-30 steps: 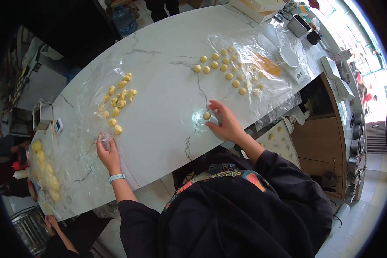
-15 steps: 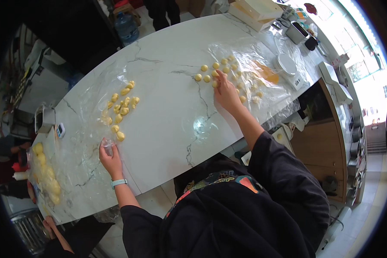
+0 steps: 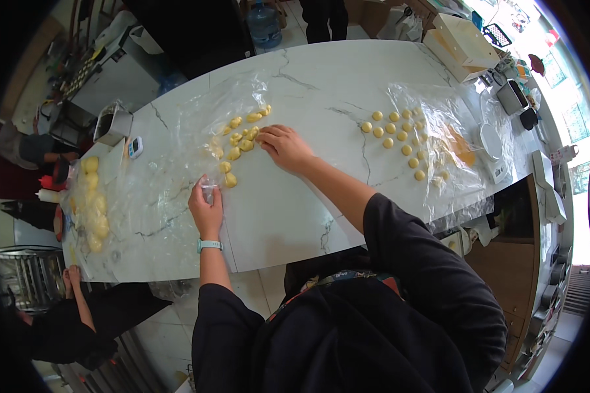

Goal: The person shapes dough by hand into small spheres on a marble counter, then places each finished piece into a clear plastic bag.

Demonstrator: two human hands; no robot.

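My right hand reaches left across the white marble table. Its bent fingertips touch a loose cluster of small yellow dough balls lying on a clear plastic sheet. Whether a ball is pinched between the fingers is hidden. My left hand, a pale watch band on its wrist, grips a small clear plastic piece just left of the nearest dough ball. A second group of dough balls sits in rows on another plastic sheet to the right.
Larger yellow dough lumps lie under plastic at the table's left end. A metal tin and a small white timer stand nearby. A white scale and a cardboard box are at right. Another person is at lower left.
My right hand went from the middle of the table to the right group of balls, then swung across to the left cluster. My left hand stayed by the clear plastic piece.
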